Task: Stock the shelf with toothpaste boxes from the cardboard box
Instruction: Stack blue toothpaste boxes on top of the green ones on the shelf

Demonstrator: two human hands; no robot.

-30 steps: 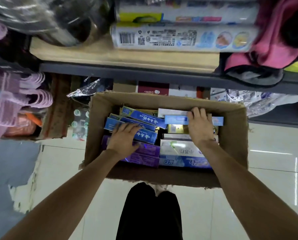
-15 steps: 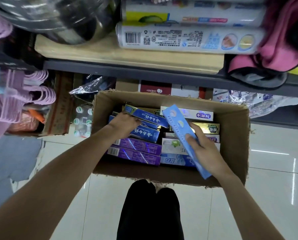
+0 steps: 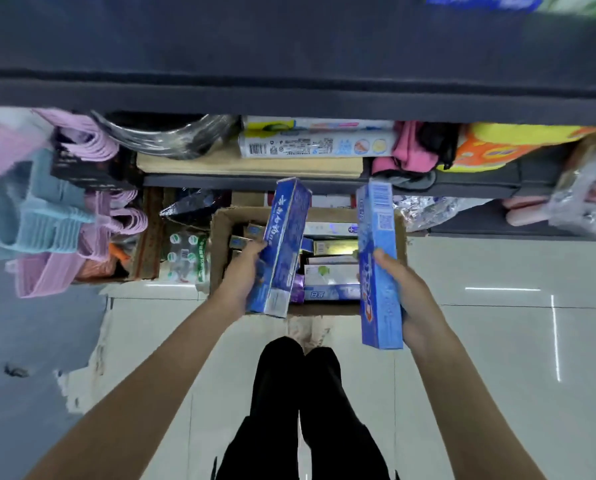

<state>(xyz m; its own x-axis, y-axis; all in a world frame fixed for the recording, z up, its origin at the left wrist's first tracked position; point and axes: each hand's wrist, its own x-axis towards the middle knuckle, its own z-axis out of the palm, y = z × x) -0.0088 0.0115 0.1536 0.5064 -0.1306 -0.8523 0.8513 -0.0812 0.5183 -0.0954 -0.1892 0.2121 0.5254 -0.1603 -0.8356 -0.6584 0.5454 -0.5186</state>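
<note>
Now both hands are loaded and clear of the carton, so the step in hand looks like the carry from box to shelf rather than the picking. Off to the left, pink and blue plastic hangers [image 3: 47,216] crowd the low shelf — nothing to do with this job. Next along, the left hand [image 3: 242,277] is wrapped around the lower half of a dark blue box [image 3: 282,247], thumb across its face, the box held nearly upright with its top end tipped a little to the right. Below and between the hands sits the carton [image 3: 220,244] on the floor, flaps open, with a good many toothpaste boxes lying flat inside, so the stocking seems far from finished. To the right, the right hand [image 3: 409,296] grips a light blue box [image 3: 379,268] from its outer side, fingers curled behind it and thumb on the front edge; it too stands upright, barcode end uppermost. Above everything runs the dark shelf edge [image 3: 289,98]. Which tier takes the toothpaste I cannot tell — no row of matching boxes shows. The next move, as I judge it, calls for raising both boxes to that tier, turning them to lie flat, and sliding them in without knocking the neighbouring goods.
</note>
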